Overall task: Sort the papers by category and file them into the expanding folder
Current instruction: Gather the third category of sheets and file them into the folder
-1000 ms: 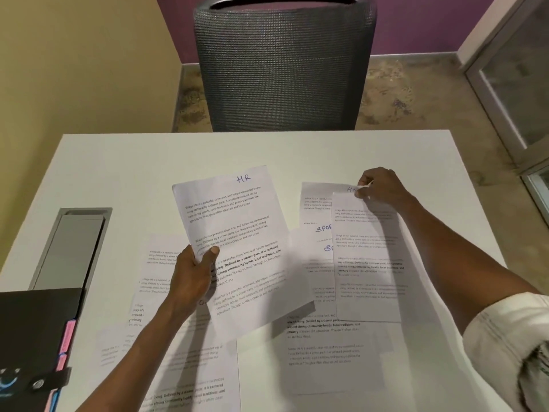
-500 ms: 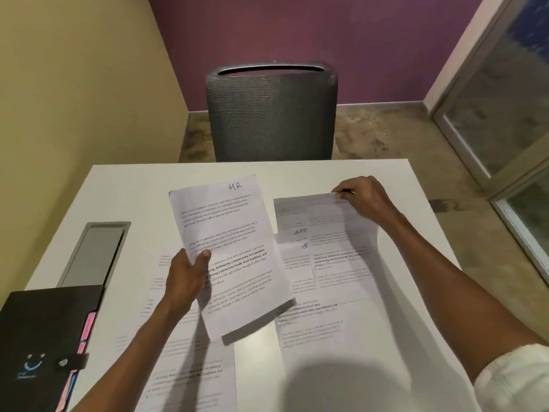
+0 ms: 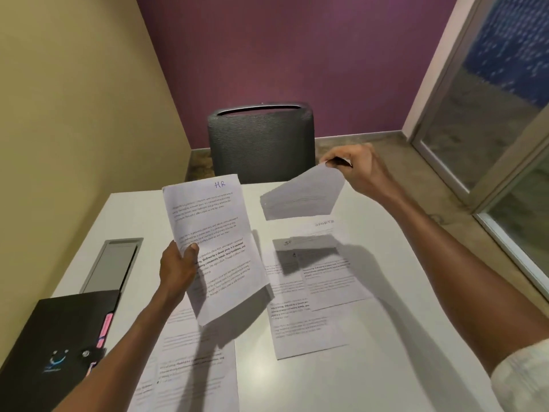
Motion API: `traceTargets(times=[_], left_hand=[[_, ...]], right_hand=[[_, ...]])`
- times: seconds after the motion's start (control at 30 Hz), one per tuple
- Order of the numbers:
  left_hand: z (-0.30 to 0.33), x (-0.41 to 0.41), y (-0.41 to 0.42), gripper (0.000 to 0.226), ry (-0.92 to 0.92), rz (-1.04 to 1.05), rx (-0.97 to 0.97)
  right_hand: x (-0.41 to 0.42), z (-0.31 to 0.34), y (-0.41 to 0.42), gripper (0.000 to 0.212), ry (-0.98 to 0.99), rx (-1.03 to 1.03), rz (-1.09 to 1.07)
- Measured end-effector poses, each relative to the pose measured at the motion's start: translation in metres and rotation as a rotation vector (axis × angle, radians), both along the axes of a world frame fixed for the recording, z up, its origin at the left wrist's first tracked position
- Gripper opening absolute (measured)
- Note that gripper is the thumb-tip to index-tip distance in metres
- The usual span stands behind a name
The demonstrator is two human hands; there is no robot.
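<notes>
left hand [image 3: 178, 270] grips HR sheet [image 3: 214, 245], mid-frame | right hand [image 3: 359, 171] pinches second sheet [image 3: 303, 197], upper right | progress: sorting only (nothing filed) | folder [image 3: 56, 340] closed, lower left | papers [image 3: 312, 292] left on table [image 3: 386, 367]

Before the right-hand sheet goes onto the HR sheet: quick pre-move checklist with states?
1. Left hand grips HR sheet: ok.
2. Right hand pinches lifted sheet by its top corner: ok.
3. Lifted sheet clear of the table: ok.
4. Lifted sheet's label readable, matches HR: cannot tell.
5. Sheet headed SPORTS lies on the table, not dragged up: ok.
6. Expanding folder open to receive papers: not ok, strap fastened.
</notes>
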State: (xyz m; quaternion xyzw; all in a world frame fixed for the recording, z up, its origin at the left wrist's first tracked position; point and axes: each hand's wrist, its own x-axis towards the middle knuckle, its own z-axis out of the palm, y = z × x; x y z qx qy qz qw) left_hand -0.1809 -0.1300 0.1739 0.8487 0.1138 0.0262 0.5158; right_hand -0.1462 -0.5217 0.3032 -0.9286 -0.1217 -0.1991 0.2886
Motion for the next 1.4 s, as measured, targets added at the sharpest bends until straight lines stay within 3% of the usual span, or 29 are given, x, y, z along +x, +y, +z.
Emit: traceTargets(times=[0.2,0.37,0.63,0.77,0.93,1.07,1.13,1.27,1.33,1.4], left_hand=[[0.018,-0.017,-0.010,0.016,-0.056,-0.006,0.023],[0.021,-0.030,-0.021,0.019,0.022,-0.145,-0.119],[0.018,-0.076,-0.059,0.013,0.331,-0.400,-0.419],[0.000,-0.088,-0.063,0.030,0.434,-0.455,-0.554],[-0.008,-0.097,-0.070,0.030,0.487,-0.372,-0.642],[-0.011,-0.097,-0.075,0.029,0.501,-0.297,-0.657],[-0.014,-0.095,-0.079,0.039,0.517,-0.320,-0.634],[-0.012,-0.095,-0.092,0.050,0.538,-0.202,-0.654],[-0.010,-0.096,-0.103,0.065,0.535,-0.172,-0.643],[-0.010,-0.098,-0.109,0.056,0.463,-0.229,-0.586]], right_hand=[[-0.033,0.045,0.010,0.015,0.075,0.028,0.071],[-0.042,0.059,0.026,0.011,0.196,0.068,0.080],[-0.030,0.007,0.048,0.010,0.461,0.003,0.093],[-0.032,-0.034,0.054,0.019,0.580,-0.014,0.031],[-0.059,-0.072,0.050,0.070,0.534,0.218,-0.188],[-0.101,-0.092,0.041,0.094,0.784,0.597,-0.334],[-0.118,-0.114,0.034,0.091,0.901,0.651,-0.324],[-0.145,-0.153,0.047,0.042,0.915,0.897,-0.262],[-0.156,-0.161,0.059,0.037,0.861,1.032,-0.291],[-0.162,-0.163,0.067,0.044,0.794,0.987,-0.339]])
